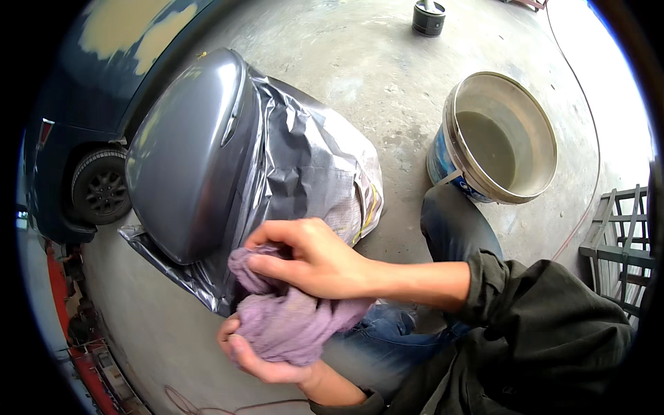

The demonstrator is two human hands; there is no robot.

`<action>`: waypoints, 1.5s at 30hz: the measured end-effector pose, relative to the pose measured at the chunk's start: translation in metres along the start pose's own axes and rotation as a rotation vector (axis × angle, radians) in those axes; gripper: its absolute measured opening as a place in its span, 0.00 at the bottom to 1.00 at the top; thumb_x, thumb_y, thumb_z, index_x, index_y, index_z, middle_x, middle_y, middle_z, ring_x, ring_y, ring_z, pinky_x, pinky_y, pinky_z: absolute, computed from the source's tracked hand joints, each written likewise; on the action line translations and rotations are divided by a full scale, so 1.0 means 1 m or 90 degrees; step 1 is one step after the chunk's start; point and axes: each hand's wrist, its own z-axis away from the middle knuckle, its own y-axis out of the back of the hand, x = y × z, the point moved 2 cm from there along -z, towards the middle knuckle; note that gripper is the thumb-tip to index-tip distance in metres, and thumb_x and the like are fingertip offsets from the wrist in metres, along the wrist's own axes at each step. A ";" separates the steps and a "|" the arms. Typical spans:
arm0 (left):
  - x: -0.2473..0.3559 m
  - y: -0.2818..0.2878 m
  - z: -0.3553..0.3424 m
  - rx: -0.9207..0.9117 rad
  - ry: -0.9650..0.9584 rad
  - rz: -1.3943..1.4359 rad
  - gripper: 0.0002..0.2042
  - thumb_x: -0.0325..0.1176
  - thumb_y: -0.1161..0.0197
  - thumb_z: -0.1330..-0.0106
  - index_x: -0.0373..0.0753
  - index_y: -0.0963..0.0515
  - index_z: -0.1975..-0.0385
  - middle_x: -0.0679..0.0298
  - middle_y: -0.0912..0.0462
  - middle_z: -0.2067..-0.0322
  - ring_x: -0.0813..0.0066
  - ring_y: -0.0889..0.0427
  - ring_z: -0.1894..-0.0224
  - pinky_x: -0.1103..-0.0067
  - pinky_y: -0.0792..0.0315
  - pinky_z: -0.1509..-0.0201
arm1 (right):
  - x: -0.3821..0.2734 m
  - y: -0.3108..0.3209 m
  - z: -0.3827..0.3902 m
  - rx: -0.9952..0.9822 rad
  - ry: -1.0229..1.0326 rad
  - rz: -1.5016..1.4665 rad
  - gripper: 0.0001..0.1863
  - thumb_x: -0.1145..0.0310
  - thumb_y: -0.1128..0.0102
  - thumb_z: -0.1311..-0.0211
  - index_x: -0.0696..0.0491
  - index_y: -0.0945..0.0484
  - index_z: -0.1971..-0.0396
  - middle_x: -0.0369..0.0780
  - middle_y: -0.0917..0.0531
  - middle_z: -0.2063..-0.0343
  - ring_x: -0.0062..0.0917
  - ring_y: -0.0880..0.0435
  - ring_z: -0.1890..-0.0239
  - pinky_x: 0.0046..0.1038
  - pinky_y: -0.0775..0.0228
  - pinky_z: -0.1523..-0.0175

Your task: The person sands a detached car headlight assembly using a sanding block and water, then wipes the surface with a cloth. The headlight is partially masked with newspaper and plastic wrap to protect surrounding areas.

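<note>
A crumpled mauve cloth (294,321) is bunched between my two hands. My right hand (308,259) pinches its upper fold from above, thumb and fingers closed on it. From below, my left hand (266,360) curls round the lower part of the cloth. Just beyond the hands lies a glossy dark grey, rounded shell-like part (183,152), with a slot in its right side. It rests on a bulky bundle wrapped in silver-grey plastic sheet (294,166).
At the right stands a large bucket (449,149) holding murky water, beside my knee. A small dark can (428,21) sits farther off. A dark car with filler patches and a wheel (102,185) is at the left. A metal rack (622,256) stands at the right edge.
</note>
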 end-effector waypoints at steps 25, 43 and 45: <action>-0.044 0.038 -0.061 -0.038 -0.060 -0.314 0.23 0.33 0.48 0.23 0.24 0.34 0.34 0.45 0.30 0.35 0.59 0.28 0.35 0.72 0.38 0.29 | 0.024 0.123 -0.132 0.475 -0.039 0.081 0.28 0.60 0.42 0.39 0.54 0.24 0.39 0.57 0.21 0.46 0.49 0.21 0.43 0.40 0.31 0.36; -0.045 0.020 -0.051 0.020 -0.082 -0.365 0.20 0.30 0.47 0.25 0.24 0.28 0.38 0.46 0.26 0.37 0.61 0.25 0.37 0.72 0.35 0.31 | -0.008 0.053 -0.028 0.002 0.243 0.202 0.24 0.68 0.37 0.47 0.46 0.18 0.46 0.49 0.18 0.57 0.43 0.16 0.57 0.39 0.22 0.50; -0.052 -0.002 -0.045 0.037 -0.067 -0.312 0.19 0.29 0.47 0.26 0.26 0.26 0.39 0.47 0.26 0.37 0.59 0.27 0.35 0.70 0.35 0.31 | -0.051 0.099 -0.043 0.108 0.263 0.177 0.23 0.66 0.39 0.45 0.48 0.18 0.46 0.51 0.17 0.59 0.45 0.17 0.56 0.39 0.24 0.47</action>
